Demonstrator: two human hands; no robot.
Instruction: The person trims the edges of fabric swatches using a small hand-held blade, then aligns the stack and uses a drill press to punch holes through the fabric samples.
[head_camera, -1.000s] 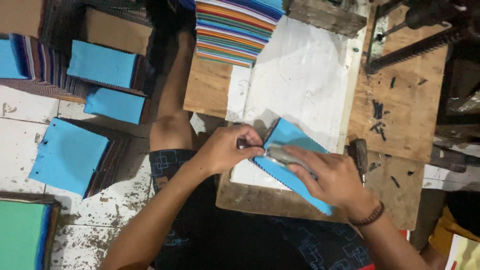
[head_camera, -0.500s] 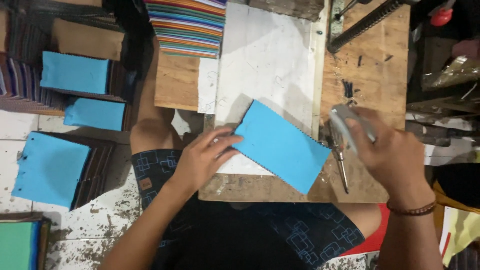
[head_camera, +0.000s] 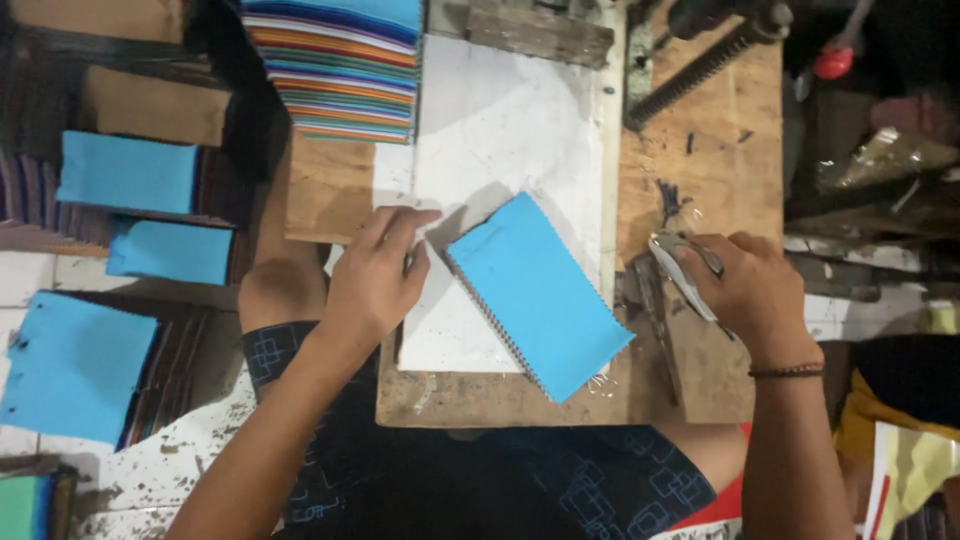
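left hand (head_camera: 375, 280) on white sheet (head_camera: 500, 130), wooden bench (head_camera: 700, 150)

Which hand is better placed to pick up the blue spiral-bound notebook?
Left. The left hand rests empty beside the blue spiral-bound notebook, near its wire binding; the right hand already grips a metal tool.

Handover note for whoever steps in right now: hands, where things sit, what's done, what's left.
Left hand: open, palm down on the white sheet, just left of the blue spiral notebook; contact with the notebook's corner cannot be told.
Right hand: closed on a metal hand tool, over the wooden board, clear of the notebook.
Notebook lies flat and diagonal on the sheet, wire binding along its lower-left edge.
Done: wire binding is in.
Left: cannot tell from this view.
Colourful sheet stack at top; blue-topped stacks on the left.
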